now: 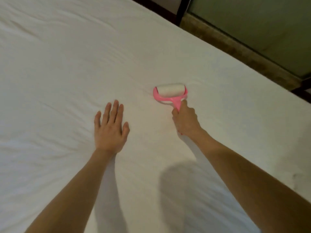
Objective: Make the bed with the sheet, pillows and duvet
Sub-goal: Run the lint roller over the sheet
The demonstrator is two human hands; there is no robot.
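1. Sheet (pixel 84 64) lies spread over bed; soft, limp, light, so best taken at its edges.
2. Left hand (pixel 110 130) released, flat on sheet.
3. Right hand (pixel 184 120) grasping pink lint roller (pixel 170 93) handle.

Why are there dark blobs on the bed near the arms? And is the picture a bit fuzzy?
Head view: the blobs are shadows of the arms falling on the sheet, and the biggest lies between them. Head view: yes, it is soft all over, the roller has slightly smeared edges, and the light is dim and warm with no glare.
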